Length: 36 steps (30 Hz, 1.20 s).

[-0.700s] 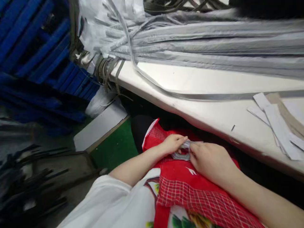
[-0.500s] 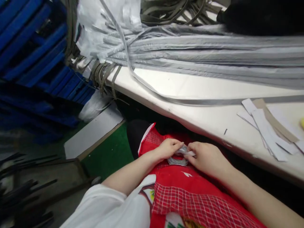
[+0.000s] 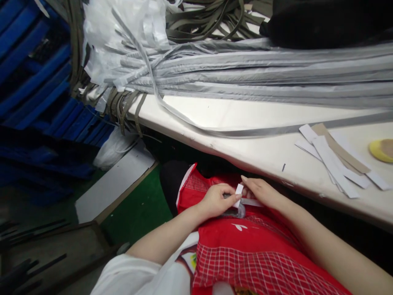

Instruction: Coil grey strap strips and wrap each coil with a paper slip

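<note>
Over the red apron (image 3: pixel 221 235), the left hand (image 3: pixel 216 200) pinched a white strip (image 3: pixel 238 190), newly visible across the glossy grey coil (image 3: pixel 241 210) at the lap. The right hand (image 3: pixel 262 191), earlier closed at the coil, had straightened its fingers beside the strip, its grip unclear; beyond, a round yellow object (image 3: pixel 379 149) showed more fully on the white table (image 3: pixel 254 153).

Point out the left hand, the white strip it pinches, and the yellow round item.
Left hand (image 3: pixel 214 200): head view, back of the hand.
White strip (image 3: pixel 239 189): head view, upper end above the thumb.
Yellow round item (image 3: pixel 375 150): head view, rim's left side.
</note>
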Available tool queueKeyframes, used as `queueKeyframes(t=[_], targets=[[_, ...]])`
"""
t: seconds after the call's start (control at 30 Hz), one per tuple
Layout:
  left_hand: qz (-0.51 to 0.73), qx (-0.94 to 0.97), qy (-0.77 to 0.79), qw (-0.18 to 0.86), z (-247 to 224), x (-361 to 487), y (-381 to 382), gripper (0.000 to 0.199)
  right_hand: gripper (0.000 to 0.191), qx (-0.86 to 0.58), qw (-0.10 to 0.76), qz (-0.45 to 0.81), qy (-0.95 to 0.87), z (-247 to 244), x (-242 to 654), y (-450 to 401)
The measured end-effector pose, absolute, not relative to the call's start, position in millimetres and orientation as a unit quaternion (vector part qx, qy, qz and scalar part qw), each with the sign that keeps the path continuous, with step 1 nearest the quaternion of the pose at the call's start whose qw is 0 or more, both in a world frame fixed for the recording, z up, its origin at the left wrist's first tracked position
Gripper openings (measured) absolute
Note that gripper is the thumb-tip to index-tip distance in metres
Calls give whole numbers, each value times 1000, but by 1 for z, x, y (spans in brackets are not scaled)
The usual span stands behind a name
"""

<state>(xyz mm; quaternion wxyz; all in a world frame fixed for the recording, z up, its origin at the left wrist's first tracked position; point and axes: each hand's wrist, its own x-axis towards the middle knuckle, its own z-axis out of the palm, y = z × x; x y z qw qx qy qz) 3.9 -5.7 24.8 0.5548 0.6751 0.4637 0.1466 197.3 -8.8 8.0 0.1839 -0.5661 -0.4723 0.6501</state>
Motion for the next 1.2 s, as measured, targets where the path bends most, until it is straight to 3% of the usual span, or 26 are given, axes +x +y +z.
queueKeyframes(t=[0.17, 0.37, 0.53, 0.77, 0.93, 1.2], targets=[[177, 682, 439, 558, 27, 1, -9, 25, 45, -524, 175, 730, -403, -11, 187, -13], [195, 657, 489, 540, 32, -1, -10, 21, 39, -534, 247, 714, -379, -6, 180, -13], [130, 498, 524, 679, 24, 4, -9, 25, 22, -547, 277, 664, -428, 3, 188, -10], [130, 525, 553, 634, 22, 12, -8, 27, 33, -477, 245, 716, -447, 4, 207, -10], [166, 582, 544, 581, 30, 13, -6, 21, 30, -504, 229, 702, -447, 1, 208, -6], [150, 595, 534, 582, 26, 11, -9, 30, 29, -490, 174, 748, -412, -2, 206, 5]])
